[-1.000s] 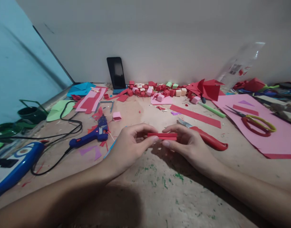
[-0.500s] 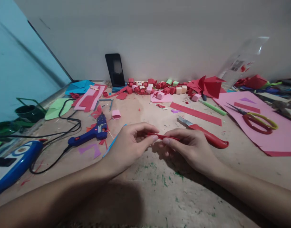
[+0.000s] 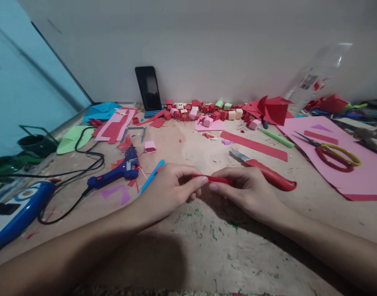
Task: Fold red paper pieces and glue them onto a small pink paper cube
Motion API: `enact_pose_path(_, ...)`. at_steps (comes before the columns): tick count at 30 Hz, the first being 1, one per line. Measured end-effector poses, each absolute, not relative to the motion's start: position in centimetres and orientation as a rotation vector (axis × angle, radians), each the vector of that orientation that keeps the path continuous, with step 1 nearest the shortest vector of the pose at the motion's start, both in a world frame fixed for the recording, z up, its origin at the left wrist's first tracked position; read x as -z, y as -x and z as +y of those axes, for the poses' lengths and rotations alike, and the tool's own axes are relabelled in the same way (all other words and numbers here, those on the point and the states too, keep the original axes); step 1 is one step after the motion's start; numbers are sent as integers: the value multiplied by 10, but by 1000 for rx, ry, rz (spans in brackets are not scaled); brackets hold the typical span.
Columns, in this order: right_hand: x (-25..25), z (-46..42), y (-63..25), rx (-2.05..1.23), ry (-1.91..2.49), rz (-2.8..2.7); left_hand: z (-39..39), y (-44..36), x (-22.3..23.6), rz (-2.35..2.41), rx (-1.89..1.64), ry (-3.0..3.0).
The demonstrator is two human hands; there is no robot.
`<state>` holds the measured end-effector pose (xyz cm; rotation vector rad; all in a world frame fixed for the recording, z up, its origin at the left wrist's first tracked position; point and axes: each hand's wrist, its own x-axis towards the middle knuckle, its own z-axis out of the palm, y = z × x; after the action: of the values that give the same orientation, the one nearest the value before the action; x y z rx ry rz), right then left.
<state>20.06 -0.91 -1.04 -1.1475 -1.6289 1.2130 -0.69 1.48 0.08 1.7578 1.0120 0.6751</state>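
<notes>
A narrow red paper strip (image 3: 219,180) stretches between both hands just above the table. My left hand (image 3: 173,186) pinches its left end between thumb and fingers. Its right end is gripped by my right hand (image 3: 245,187), whose fingers partly cover it. Beside the left hand lies a blue pen (image 3: 152,176). Just beyond the right hand rests a red-handled utility knife (image 3: 271,176), blade to the left. A longer flat red paper strip (image 3: 254,146) lies behind the knife.
A blue glue gun (image 3: 114,172) with a black cord lies left. Small paper cubes (image 3: 207,111) are piled by the wall, with a phone (image 3: 148,88) leaning nearby. Scissors (image 3: 334,155) rest on pink paper (image 3: 357,181) at right. A clear plastic bottle (image 3: 318,78) stands behind.
The red strip has been turned in my fingers, showing a wider face. My left hand has shifted slightly, uncovering more of the blue pen. The view has moved a little.
</notes>
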Motion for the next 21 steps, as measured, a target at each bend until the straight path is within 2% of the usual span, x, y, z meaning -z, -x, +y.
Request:
enact_pose_path(10, 5, -10, -205, -1311, 1180, -1696, 17, 9, -4, 977, -647, -1753)
enact_pose_path(21, 12, -1, -210, -1698, 1074, -1489, 22, 9, 2, 977, -569, -1620)
